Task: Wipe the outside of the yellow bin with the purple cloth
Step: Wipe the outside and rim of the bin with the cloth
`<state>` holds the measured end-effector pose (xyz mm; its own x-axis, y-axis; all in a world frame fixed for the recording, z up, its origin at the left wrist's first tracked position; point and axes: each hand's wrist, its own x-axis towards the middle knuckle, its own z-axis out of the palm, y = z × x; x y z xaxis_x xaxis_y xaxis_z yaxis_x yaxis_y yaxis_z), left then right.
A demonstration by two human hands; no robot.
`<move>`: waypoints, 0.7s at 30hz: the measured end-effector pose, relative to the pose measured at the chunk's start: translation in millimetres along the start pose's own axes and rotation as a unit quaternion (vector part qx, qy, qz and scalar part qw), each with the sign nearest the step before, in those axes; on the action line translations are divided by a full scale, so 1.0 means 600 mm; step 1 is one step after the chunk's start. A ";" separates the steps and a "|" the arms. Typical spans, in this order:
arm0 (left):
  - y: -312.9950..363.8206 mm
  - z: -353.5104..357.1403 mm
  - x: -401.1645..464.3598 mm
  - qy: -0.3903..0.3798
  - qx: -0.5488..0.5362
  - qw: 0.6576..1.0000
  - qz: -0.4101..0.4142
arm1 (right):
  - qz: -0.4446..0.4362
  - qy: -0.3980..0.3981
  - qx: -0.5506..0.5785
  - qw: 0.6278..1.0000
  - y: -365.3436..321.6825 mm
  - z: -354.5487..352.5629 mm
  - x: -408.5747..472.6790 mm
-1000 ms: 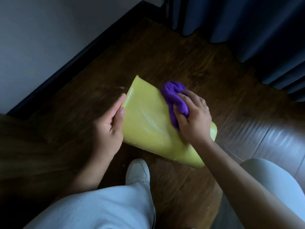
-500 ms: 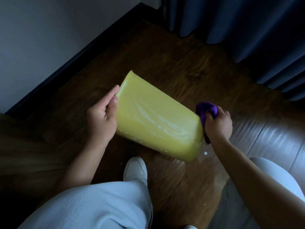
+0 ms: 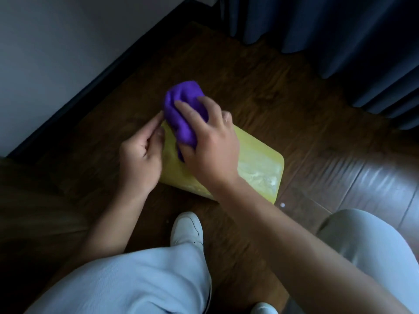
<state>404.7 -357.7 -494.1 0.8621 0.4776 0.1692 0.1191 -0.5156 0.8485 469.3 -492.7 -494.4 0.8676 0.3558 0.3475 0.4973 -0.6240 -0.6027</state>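
The yellow bin (image 3: 258, 164) lies on its side on the dark wooden floor, a broad side facing up with wet streaks near its right end. My right hand (image 3: 208, 146) grips the bunched purple cloth (image 3: 183, 109) and presses it on the bin's upper left part. My left hand (image 3: 140, 155) holds the bin's left edge, fingers curled round it beside the cloth. Much of the bin is hidden under both hands.
A white wall with a dark skirting board (image 3: 90, 82) runs along the left. Dark blue curtains (image 3: 328, 35) hang at the back right. My knees in pale trousers (image 3: 136, 279) and a white shoe (image 3: 187, 230) are close below the bin.
My right hand has swept the cloth from the bin's right end across to its upper left part. The bin has shifted slightly; my left hand stays on its left edge.
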 end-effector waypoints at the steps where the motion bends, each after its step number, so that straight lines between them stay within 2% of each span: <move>1: -0.008 -0.002 -0.003 0.014 -0.003 1.000 -0.009 | -0.002 -0.007 -0.005 1.000 0.006 0.011 -0.015; 4: -0.027 -0.011 -0.014 0.059 -0.015 0.997 -0.053 | 0.003 -0.002 -0.015 1.000 0.048 0.023 -0.053; 7: -0.030 -0.013 -0.015 0.069 -0.021 0.994 -0.076 | 0.027 0.027 -0.048 0.998 0.109 0.013 -0.069; 14: -0.024 -0.009 -0.014 0.061 -0.017 0.996 -0.067 | 0.176 0.003 -0.142 0.974 0.263 -0.044 -0.082; 18: -0.019 -0.008 -0.013 0.054 -0.009 0.997 -0.062 | 0.210 -0.016 -0.158 0.965 0.297 -0.058 -0.078; 21: -0.018 -0.006 -0.008 0.048 -0.005 0.997 -0.066 | 0.213 -0.002 -0.137 0.967 0.281 -0.073 -0.054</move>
<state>397.2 -351.6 -502.4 0.7874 0.6079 0.1023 0.2242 -0.4370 0.8711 525.0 -639.5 -575.7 0.9940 0.0274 0.1057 0.0748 -0.8758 -0.4768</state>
